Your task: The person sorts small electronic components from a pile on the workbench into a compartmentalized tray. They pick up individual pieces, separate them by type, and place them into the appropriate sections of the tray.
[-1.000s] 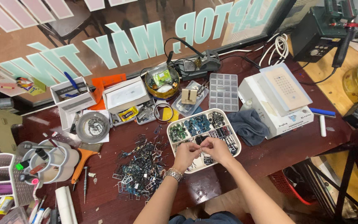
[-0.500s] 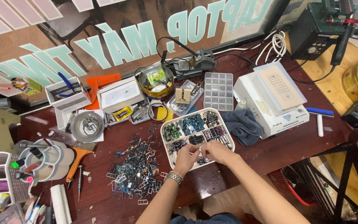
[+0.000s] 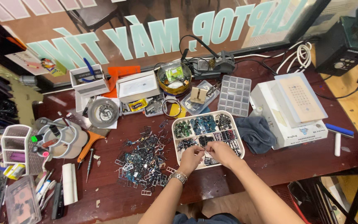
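My left hand (image 3: 190, 159) and my right hand (image 3: 220, 152) meet over the near part of a white divided tray (image 3: 177, 143) holding small dark and green electronic parts. Both hands pinch a tiny dark part between their fingertips; what it is exactly is too small to tell. A metal watch (image 3: 178, 177) sits on my left wrist. Left of the tray lies a loose pile of small metal parts (image 3: 143, 159) spread on the dark red table.
A grey cloth (image 3: 255, 133) and a white box (image 3: 289, 108) lie right of the tray. Behind it are a clear compartment box (image 3: 234, 95), a brass bowl (image 3: 173, 78) and a soldering stand (image 3: 216, 65). A round tool caddy (image 3: 60, 140), screwdrivers and a white roll (image 3: 69, 183) sit at left.
The view has shifted slightly between frames. My hands stay together over the tray's near part, working the small piece with little other movement.
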